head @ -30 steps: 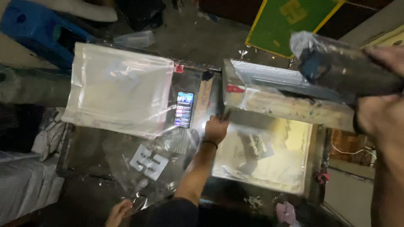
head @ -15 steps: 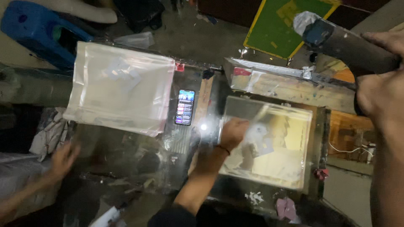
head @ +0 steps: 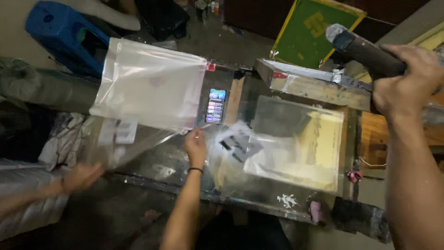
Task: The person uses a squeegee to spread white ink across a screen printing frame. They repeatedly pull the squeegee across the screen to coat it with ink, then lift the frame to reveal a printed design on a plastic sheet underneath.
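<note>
Just below the phone (head: 216, 106), the left hand (head: 196, 147) touches a clear bag (head: 240, 143), grip unclear; the right hand (head: 407, 78) fingers clench a dark handle (head: 365, 51); best slide the bag flat.

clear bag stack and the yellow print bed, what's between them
A phone with its screen lit lies between them in the head view, with a co-worker's hand just below it.

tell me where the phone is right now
In the head view the phone lies screen-up at the table's middle, between the stack of clear plastic bags on its left and the printing bed on its right.
</note>
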